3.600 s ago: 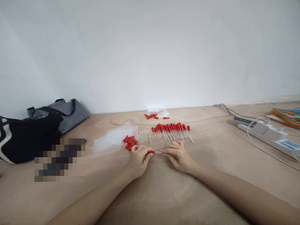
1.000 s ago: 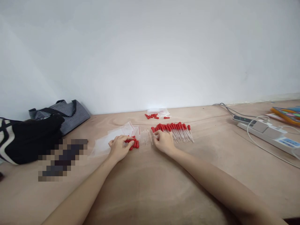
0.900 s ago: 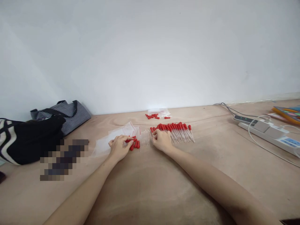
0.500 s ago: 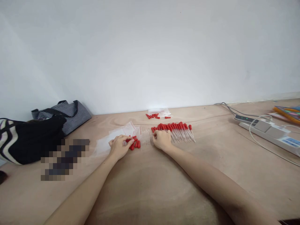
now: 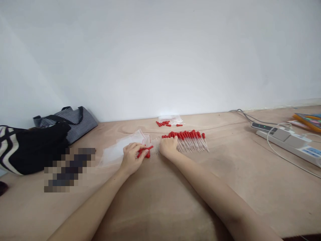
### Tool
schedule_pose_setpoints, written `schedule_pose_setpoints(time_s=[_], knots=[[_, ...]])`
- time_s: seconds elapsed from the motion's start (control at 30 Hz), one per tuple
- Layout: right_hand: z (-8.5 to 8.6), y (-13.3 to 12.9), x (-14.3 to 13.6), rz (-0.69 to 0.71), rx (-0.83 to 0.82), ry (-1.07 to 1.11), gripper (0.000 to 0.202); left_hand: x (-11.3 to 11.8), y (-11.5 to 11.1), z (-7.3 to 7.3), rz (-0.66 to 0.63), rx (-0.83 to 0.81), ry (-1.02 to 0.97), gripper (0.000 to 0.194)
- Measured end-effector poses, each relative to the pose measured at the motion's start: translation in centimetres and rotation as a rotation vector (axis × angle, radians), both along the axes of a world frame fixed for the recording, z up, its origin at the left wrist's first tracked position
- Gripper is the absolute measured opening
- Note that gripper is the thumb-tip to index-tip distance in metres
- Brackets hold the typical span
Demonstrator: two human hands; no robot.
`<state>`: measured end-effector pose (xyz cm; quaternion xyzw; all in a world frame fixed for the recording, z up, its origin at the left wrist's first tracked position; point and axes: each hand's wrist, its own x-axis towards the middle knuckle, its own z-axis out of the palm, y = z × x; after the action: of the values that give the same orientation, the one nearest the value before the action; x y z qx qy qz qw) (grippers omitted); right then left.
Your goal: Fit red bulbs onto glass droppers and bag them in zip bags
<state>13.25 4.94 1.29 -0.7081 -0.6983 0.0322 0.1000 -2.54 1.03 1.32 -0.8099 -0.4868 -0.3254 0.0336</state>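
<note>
Between thumb and fingers of my left hand [image 5: 130,158] is a red rubber dropper bulb [image 5: 149,147], its narrow end pointing right. Under those fingers lie a few loose red bulbs [image 5: 148,155]. Bare clear pipette tubes [image 5: 155,147] stand side by side in a row between my hands. My right hand [image 5: 168,145] is closed at the right end of these tubes; its fingertips are hidden, so what they grip cannot be made out. Right of it is a row of assembled droppers [image 5: 193,135] with red bulbs at the far end and clear tips toward me.
Clear zip bags [image 5: 112,153] lie left of my left hand. More red bulbs [image 5: 164,124] and tubes rest by a bag near the wall. A black bag [image 5: 47,147] and a striped bag [image 5: 82,125] sit left; a power strip [image 5: 288,142] with cables lies right.
My left hand has shifted right toward the tubes, with the bulb now sticking out past its fingers. My right hand has moved slightly left and its wrist has turned.
</note>
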Motion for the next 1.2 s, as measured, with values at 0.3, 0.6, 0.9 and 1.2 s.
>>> schedule_pose_setpoints(time_s=[0.3, 0.6, 0.9, 1.2], knots=[[-0.7, -5.0, 7.1, 0.327, 0.214, 0.012, 0.021, 2.8, -2.6, -1.0, -0.370, -0.192, 0.111, 0.010], [-3.1, -8.3, 13.4, 0.500, 0.322, 0.095, 0.018, 3.8, -3.2, -1.5, -0.357, -0.266, 0.007, 0.020], [-4.1, -7.2, 11.9, 0.445, 0.395, 0.219, 0.015, 4.7, -2.9, -2.4, -0.265, -0.240, 0.030, 0.016], [-3.7, -8.2, 11.0, 0.369, 0.439, 0.258, 0.017, 4.9, -3.3, -2.2, -0.215, -0.257, -0.014, 0.012]])
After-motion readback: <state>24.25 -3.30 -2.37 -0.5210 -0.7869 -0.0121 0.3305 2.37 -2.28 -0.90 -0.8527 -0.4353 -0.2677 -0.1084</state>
